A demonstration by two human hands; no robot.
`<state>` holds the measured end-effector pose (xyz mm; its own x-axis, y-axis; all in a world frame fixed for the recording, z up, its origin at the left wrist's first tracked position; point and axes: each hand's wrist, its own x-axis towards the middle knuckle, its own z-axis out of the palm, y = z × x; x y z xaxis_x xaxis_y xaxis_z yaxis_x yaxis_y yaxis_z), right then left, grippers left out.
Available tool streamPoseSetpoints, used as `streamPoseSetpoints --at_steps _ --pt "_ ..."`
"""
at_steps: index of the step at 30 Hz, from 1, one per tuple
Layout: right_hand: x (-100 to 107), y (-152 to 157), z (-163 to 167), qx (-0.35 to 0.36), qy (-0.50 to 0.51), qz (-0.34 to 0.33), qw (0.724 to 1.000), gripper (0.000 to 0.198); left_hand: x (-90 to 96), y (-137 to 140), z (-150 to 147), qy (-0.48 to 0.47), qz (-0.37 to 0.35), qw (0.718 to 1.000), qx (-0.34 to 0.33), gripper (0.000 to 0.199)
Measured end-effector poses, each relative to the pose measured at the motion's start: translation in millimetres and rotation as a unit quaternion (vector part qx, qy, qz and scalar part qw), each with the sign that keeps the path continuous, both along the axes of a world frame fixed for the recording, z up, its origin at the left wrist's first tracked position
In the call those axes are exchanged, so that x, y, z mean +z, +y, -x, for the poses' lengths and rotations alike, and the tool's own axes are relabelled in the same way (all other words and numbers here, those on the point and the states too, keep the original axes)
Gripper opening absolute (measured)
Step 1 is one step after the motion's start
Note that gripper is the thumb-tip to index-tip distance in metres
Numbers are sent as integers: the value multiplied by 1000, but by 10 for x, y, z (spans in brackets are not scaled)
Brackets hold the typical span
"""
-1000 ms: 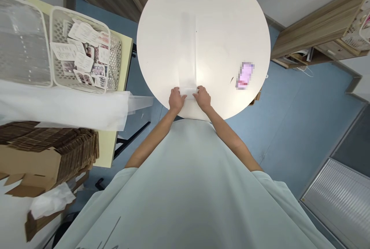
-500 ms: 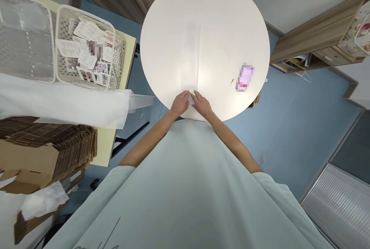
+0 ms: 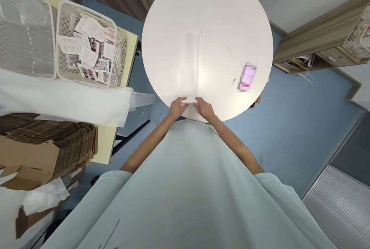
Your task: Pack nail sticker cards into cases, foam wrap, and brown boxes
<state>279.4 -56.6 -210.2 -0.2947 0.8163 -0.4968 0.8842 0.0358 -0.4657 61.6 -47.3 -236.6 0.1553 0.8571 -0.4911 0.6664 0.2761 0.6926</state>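
Note:
A long, narrow, translucent plastic sheet (image 3: 190, 64) lies flat on the white round table (image 3: 228, 17), stretching away from me. Its near end is gathered into a white folded band (image 3: 189, 100) close to the table's front edge. My left hand (image 3: 177, 109) pinches the left end of this band between thumb and fingers. On the opposite end, my right hand (image 3: 204, 109) has its fingers closed in the same way. Whether the band is folded or rolled I cannot tell.
A blurred pink phone-like object (image 3: 246, 77) lies on the table's right side. To the left, a yellow table (image 3: 104, 141) holds a white basket (image 3: 115, 33) of small cards, white sheeting (image 3: 63, 95) and stacked flat cardboard (image 3: 72, 145). A wooden cabinet (image 3: 318, 37) stands at right.
Both hands have moved slightly apart and a little toward me, from fingers laid over the sheet's near end to gripping it. A white folded band now shows between them.

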Motion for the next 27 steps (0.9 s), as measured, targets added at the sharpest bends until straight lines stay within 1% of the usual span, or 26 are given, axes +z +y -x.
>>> streamPoseSetpoints --at_steps 2,4,8,12,13,14,16,17,18,20,22,24,27 --pt "25 130 72 -34 -25 10 999 63 6 93 -20 22 25 999 37 31" --pt "39 261 141 -60 -39 14 997 62 8 189 -45 57 50 996 51 23" --pt "45 490 224 -95 -55 30 993 57 -7 365 -125 116 71 990 46 21" --pt "36 641 244 -115 -79 60 988 54 -32 441 -214 131 72 987 54 16" --pt "29 666 246 -123 -84 62 987 54 -36 442 -229 131 62 987 64 17" --pt "21 688 248 -130 -87 59 986 54 -37 438 -239 131 46 987 75 23" --pt "1 720 253 -139 -82 32 986 51 -32 430 -244 133 0 988 81 43" --pt "-9 730 258 -134 -76 8 988 48 -26 430 -240 132 -27 989 66 51" --pt "-18 735 265 -121 -68 -17 990 44 -20 434 -233 126 -51 990 38 55" --pt "-29 729 282 -75 -49 -56 994 39 -10 453 -214 101 -86 990 -44 54" --pt "-31 698 295 -32 -37 -60 997 43 -8 476 -195 71 -99 986 -114 53" --pt "-30 640 290 -12 -29 -48 998 48 -12 483 -178 57 -102 982 -147 56" --pt "-39 497 237 6 -8 -44 999 52 -11 422 -147 59 -101 979 -165 58"
